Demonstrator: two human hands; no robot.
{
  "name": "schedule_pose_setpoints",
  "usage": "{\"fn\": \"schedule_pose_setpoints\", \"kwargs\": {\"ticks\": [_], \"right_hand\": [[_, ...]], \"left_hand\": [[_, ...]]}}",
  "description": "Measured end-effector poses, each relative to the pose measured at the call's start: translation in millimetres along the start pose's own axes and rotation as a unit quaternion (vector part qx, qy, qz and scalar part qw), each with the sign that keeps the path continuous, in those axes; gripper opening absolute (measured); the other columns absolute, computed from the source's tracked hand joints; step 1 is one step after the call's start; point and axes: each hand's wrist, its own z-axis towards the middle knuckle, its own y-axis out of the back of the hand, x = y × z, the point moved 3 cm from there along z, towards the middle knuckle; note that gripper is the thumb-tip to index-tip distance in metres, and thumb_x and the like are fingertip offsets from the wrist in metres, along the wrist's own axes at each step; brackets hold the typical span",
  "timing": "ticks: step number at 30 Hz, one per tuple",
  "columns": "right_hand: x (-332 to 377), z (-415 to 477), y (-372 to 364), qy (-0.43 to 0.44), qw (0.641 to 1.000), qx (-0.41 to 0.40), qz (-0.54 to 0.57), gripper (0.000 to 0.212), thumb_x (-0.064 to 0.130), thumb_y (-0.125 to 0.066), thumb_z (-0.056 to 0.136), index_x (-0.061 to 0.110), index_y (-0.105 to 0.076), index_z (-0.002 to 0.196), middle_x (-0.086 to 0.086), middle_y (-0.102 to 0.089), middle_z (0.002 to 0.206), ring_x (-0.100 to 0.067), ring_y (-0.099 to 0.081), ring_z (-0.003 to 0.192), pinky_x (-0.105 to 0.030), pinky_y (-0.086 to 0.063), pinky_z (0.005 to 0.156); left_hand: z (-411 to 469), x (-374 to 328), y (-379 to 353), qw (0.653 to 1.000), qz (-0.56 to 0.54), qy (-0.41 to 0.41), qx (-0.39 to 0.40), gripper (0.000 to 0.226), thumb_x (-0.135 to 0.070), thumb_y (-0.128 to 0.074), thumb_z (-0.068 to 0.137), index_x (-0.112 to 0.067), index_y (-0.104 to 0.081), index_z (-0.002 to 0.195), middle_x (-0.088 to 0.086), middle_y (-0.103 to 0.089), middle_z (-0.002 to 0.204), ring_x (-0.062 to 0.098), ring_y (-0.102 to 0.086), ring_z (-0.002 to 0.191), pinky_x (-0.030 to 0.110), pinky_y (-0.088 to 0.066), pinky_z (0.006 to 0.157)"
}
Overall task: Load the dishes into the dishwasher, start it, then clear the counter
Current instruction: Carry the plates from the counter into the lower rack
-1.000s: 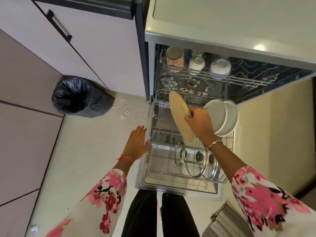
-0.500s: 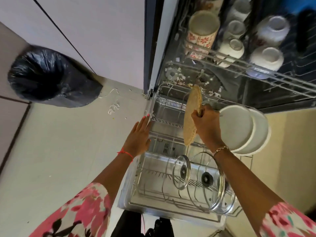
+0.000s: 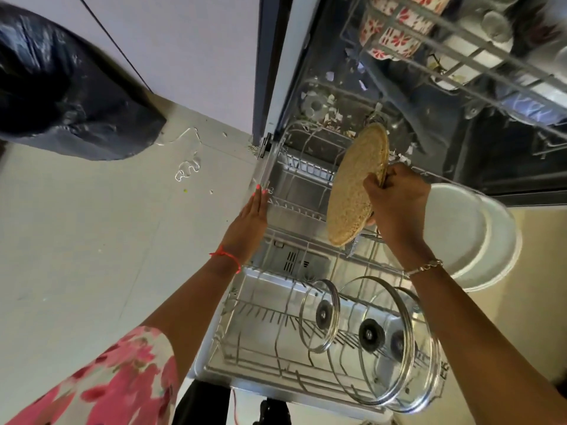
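Compared with half a second ago, your plate (image 3: 352,191) has turned from nearly edge-on to show more of its tan, speckled face, and your head has come closer to the dishwasher.

Your right hand (image 3: 395,204) grips the plate by its right edge, with the fingers curled round the rim. The plate stands on edge, tilted, over the rear part of the lower rack (image 3: 214,368). Whether its lower edge touches the tines cannot be told. A metal bracelet (image 3: 425,266) lies on that wrist.

Your left hand (image 3: 248,222) is flat with straight fingers and rests against the rack's left rim, holding nothing. A red thread (image 3: 227,256) circles its wrist, and a pink floral sleeve (image 3: 116,381) covers the upper arm.

Two white plates (image 3: 454,234) stand on edge just right of your right hand, at the rack's right side. Three glass lids (image 3: 319,314) with dark knobs stand upright in the front tines, nearest to you.

Above and behind the plate, the upper rack (image 3: 478,65) holds a mug (image 3: 395,29) with a red flower print, beside pale cups that are too blurred to count. Pale scraps lie scattered on the tub bottom (image 3: 325,115).

To the left, on the floor (image 3: 92,240), a small puddle (image 3: 187,167) lies near the dishwasher's corner. A black bag (image 3: 61,96) sits beyond it, against the cabinet (image 3: 184,50).
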Motion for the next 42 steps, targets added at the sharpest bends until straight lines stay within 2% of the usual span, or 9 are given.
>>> {"fn": "schedule_pose_setpoints", "kwargs": {"ticks": [7,14,21,23,25,27,33,38,42], "right_hand": [[8.2,-5.8,0.5,0.032,0.999,0.031,-0.009,0.018,0.006,-0.060,0.087,0.005,-0.051,0.071,-0.007,-0.047,0.056,-0.004,-0.040,0.042,-0.004,-0.036,0.044],[1.8,-2.9,-23.1,0.021,0.998,0.051,-0.032,0.013,0.007,-0.057,0.089,0.001,-0.054,0.078,-0.001,-0.044,0.062,-0.001,-0.037,0.045,-0.003,-0.036,0.044],[-4.8,-4.3,-46.0,0.008,0.998,0.054,-0.043,0.013,0.009,-0.055,0.092,-0.003,-0.058,0.088,-0.005,-0.048,0.072,-0.008,-0.040,0.057,-0.004,-0.034,0.048],[-6.7,-5.9,-51.0,-0.006,0.997,0.064,-0.040,0.022,0.014,-0.053,0.094,-0.006,-0.058,0.099,-0.015,-0.056,0.087,-0.016,-0.046,0.073,-0.012,-0.040,0.058],[-6.2,-9.0,-54.4,-0.024,0.995,0.101,-0.013,0.027,0.018,-0.051,0.096,-0.007,-0.056,0.104,-0.023,-0.060,0.093,-0.028,-0.059,0.077,-0.037,-0.053,0.063],[-3.5,-12.4,-54.3,-0.031,0.992,0.124,0.009,0.028,0.020,-0.050,0.096,-0.006,-0.058,0.103,-0.024,-0.062,0.089,-0.036,-0.064,0.075,-0.045,-0.055,0.063],[0.5,-24.7,-27.3,-0.038,0.992,0.117,-0.001,0.035,0.018,-0.043,0.099,-0.007,-0.053,0.122,-0.024,-0.064,0.098,-0.033,-0.063,0.089,-0.004,-0.033,0.056],[25.5,-56.6,20.8,0.010,0.966,0.232,-0.112,0.037,0.025,-0.035,0.101,-0.004,-0.046,0.122,-0.026,-0.060,0.110,-0.036,-0.058,0.104,-0.033,-0.045,0.081],[84.2,-80.9,72.2,0.088,0.919,0.326,-0.205,0.038,0.031,-0.035,0.101,0.004,-0.043,0.125,-0.018,-0.057,0.113,-0.034,-0.057,0.106,-0.039,-0.046,0.086]], "left_hand": [[-1.1,-4.2,4.6,0.999,0.033,0.012,0.030,0.066,0.015,-0.027,0.094,0.003,0.012,0.146,0.021,0.013,0.156,0.027,-0.002,0.147,0.020,-0.024,0.112],[-3.1,-7.8,11.9,0.998,-0.002,0.036,0.046,0.068,0.013,-0.030,0.093,0.001,0.010,0.147,0.018,0.011,0.157,0.021,-0.045,0.130,0.019,-0.040,0.098],[-1.1,-2.9,3.3,0.999,-0.007,0.028,0.027,0.067,0.013,-0.029,0.093,0.002,0.010,0.146,0.020,0.011,0.157,0.029,-0.029,0.140,0.024,-0.035,0.106],[0.3,1.4,1.4,0.999,0.013,0.014,0.029,0.066,0.011,-0.028,0.094,0.003,0.012,0.146,0.021,0.012,0.156,0.028,-0.005,0.147,0.026,-0.023,0.117],[1.1,6.6,3.8,0.999,0.028,0.015,0.031,0.066,0.008,-0.030,0.096,0.001,0.012,0.146,0.019,0.011,0.157,0.027,0.002,0.147,0.030,-0.012,0.120],[-0.5,10.8,9.3,0.997,0.056,0.018,0.046,0.066,0.003,-0.032,0.098,-0.002,0.012,0.147,0.017,0.013,0.157,0.026,0.006,0.147,0.034,-0.007,0.119],[-24.2,10.2,43.3,0.992,0.088,0.029,0.084,0.070,-0.026,-0.038,0.101,-0.004,0.009,0.149,0.015,0.012,0.158,0.028,0.010,0.146,0.037,-0.001,0.120],[-68.5,2.1,106.0,0.992,0.040,0.068,0.101,0.072,-0.034,-0.040,0.100,-0.006,0.003,0.150,0.011,0.009,0.159,0.025,0.010,0.147,0.038,0.001,0.120],[-126.8,-14.6,189.0,0.993,-0.009,0.105,0.048,0.075,-0.041,-0.046,0.096,-0.006,-0.008,0.150,0.012,-0.007,0.159,0.027,-0.004,0.147,0.038,-0.007,0.120]]}}
